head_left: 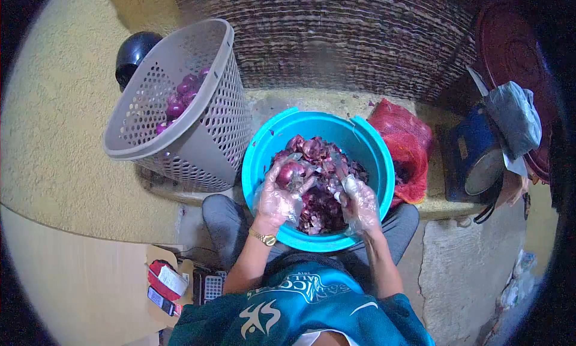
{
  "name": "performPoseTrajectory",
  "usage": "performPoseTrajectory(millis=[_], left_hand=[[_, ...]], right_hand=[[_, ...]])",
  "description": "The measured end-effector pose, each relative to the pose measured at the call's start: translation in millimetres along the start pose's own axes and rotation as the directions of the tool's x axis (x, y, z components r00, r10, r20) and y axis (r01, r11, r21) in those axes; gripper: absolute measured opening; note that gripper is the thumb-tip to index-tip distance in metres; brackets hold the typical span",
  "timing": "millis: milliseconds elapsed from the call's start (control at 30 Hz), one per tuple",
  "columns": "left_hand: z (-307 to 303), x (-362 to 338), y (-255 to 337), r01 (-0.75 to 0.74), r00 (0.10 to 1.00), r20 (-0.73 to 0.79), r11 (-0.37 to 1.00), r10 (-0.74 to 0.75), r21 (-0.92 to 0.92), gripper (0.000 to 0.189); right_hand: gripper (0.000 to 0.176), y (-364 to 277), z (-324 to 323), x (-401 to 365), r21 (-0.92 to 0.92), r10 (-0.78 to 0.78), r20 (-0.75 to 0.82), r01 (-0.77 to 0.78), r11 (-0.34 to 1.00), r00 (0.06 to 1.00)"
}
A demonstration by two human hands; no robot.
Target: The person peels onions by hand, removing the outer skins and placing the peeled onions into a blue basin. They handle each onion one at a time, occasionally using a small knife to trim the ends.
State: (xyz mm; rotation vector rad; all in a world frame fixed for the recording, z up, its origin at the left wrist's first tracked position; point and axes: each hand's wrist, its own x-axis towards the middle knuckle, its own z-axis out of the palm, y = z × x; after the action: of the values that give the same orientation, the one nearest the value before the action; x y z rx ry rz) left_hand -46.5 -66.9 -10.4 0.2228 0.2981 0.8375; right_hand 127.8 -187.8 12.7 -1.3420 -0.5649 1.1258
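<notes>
My left hand (278, 207), in a clear plastic glove with a gold watch at the wrist, is closed around a red onion (290, 174) over a turquoise tub (381, 157). Opposite it, my right hand (361, 207), gloved the same way, is closed on what looks like a small knife (341, 168), its thin blade pointing up and away from me; the handle is hidden in the fingers. Below both hands the tub holds loose onion skins (321, 217), with more red onions (312, 148) toward its far side.
At left, a tilted grey perforated basket (225, 115) contains several red onions (176, 108). A red mesh sack (403, 133) lies right of the tub. Farther right stands a blue weighing scale (477, 148) with a grey plastic bag (515, 118) on it. A calculator (213, 286) is at lower left.
</notes>
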Motion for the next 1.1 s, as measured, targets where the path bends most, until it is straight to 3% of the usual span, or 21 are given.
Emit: performPoseTrajectory(millis=[133, 300, 367, 500, 567, 633, 700, 800, 867, 1100], left_hand=[[-2, 1, -1, -0.009, 0.997, 0.070, 0.999, 0.011, -0.035, 0.044], [0, 2, -4, -0.001, 1.000, 0.014, 0.999, 0.002, -0.048, 0.046], [0, 2, -3, -0.020, 1.000, -0.009, 1.000, 0.020, -0.007, 0.047], [-11, 8, -2, 0.001, 1.000, -0.010, 1.000, -0.002, -0.031, 0.051], [-13, 9, -3, 0.017, 1.000, -0.011, 0.999, -0.018, -0.047, 0.051], [-5, 8, -4, -0.002, 0.993, -0.117, 1.000, 0.000, -0.017, 0.051], [-3, 6, -4, 0.013, 0.996, -0.090, 1.000, -0.012, 0.009, 0.051], [-7, 7, -4, 0.032, 0.998, -0.060, 0.999, -0.032, 0.004, 0.051], [-10, 9, -4, 0.042, 0.998, -0.051, 0.999, -0.043, -0.026, 0.051], [-5, 10, -7, 0.020, 0.997, -0.074, 1.000, -0.019, 0.004, 0.048]], right_hand=[[0.020, -2, 1, -1, -0.004, -0.013, -0.007, 0.013, 1.000, 1.000], [0.023, -2, 2, -4, 0.088, 0.056, -0.021, -0.053, 0.995, 0.998], [0.025, 7, -2, -1, -0.028, -0.039, 0.025, 0.040, 0.999, 0.999], [0.028, 6, -2, -2, -0.039, -0.025, 0.030, 0.026, 0.999, 0.999], [0.028, -4, 2, -5, 0.061, 0.092, 0.039, -0.094, 0.994, 0.995], [0.027, -3, 1, -5, 0.084, 0.113, 0.040, -0.116, 0.990, 0.993], [0.029, -2, 1, -5, 0.107, 0.134, 0.040, -0.138, 0.985, 0.990], [0.035, 3, 6, -7, 0.124, 0.031, 0.033, -0.035, 0.992, 0.999], [0.036, 5, 7, -7, 0.129, -0.128, 0.065, 0.119, 0.985, 0.990], [0.033, 17, -11, -4, 0.007, -0.134, 0.169, 0.135, 0.991, 0.976]])
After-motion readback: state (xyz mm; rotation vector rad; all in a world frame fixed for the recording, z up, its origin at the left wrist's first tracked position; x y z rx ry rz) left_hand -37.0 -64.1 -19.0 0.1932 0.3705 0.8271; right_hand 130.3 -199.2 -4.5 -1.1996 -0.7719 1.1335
